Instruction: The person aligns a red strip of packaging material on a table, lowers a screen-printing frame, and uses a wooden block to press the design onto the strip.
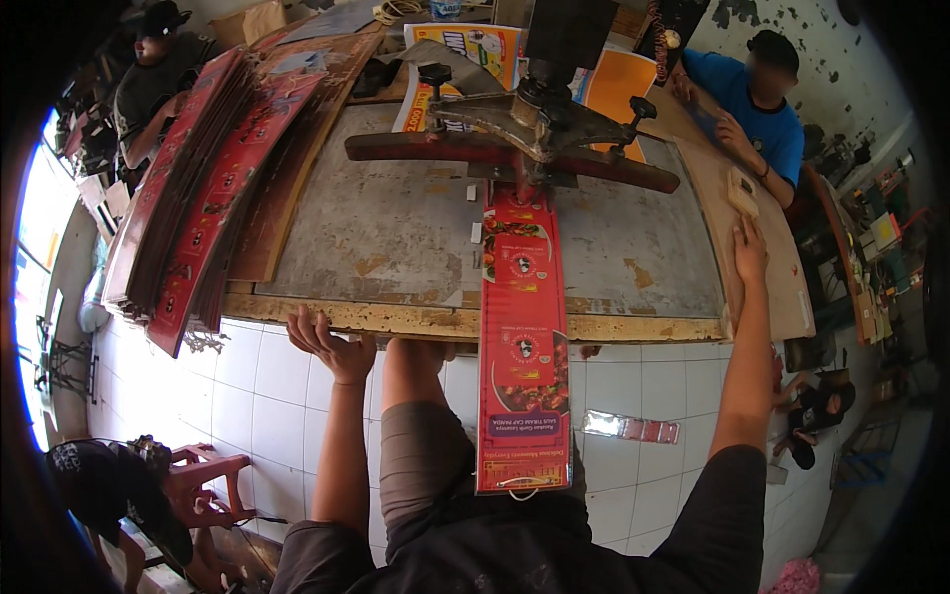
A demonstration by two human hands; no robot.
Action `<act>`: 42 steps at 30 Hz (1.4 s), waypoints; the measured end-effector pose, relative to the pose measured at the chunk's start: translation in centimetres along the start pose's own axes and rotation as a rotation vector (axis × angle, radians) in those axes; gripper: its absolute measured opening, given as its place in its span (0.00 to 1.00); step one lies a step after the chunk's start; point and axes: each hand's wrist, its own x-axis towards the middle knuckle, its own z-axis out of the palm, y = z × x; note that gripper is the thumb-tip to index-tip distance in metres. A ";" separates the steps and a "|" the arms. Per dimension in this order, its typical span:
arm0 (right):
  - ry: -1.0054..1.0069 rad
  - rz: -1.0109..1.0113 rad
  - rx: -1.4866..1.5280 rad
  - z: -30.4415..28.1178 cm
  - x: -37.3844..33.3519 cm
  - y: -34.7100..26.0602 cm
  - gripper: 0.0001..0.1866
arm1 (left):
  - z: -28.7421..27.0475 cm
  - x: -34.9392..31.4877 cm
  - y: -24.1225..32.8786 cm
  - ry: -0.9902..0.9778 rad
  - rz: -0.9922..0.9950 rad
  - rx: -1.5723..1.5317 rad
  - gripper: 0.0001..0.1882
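Observation:
A long red printed strip [513, 356] with food pictures lies under the metal press head [534, 124]. Its near end hangs over the wooden table edge toward my lap. My left hand [332, 345] is at the front edge of the table, left of the strip, with fingers apart and nothing held. Far to the right, my right hand [750, 252] rests on the tabletop, fingers stretched toward a small beige box [742, 193]. The fingertips are at the near end of that box; whether they press it I cannot tell.
Stacked red printed strips [213, 188] jut over the table's left edge. Yellow printed sheets [475, 49] lie behind the press. A person in a blue shirt [737, 94] sits at the right; others are at the left. A red stool [213, 480] stands lower left.

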 end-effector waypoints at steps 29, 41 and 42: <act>0.018 0.064 0.068 -1.7 -1.9 -2.5 0.22 | -2.3 0.6 0.6 -0.068 -0.027 -0.040 0.37; 0.094 -0.155 0.360 -3.9 -9.2 -2.7 0.17 | -4.6 1.8 1.7 -0.186 -0.064 -0.120 0.40; 0.105 -0.221 0.385 -4.3 -11.7 -3.5 0.18 | -5.3 2.1 1.9 -0.211 -0.076 -0.123 0.41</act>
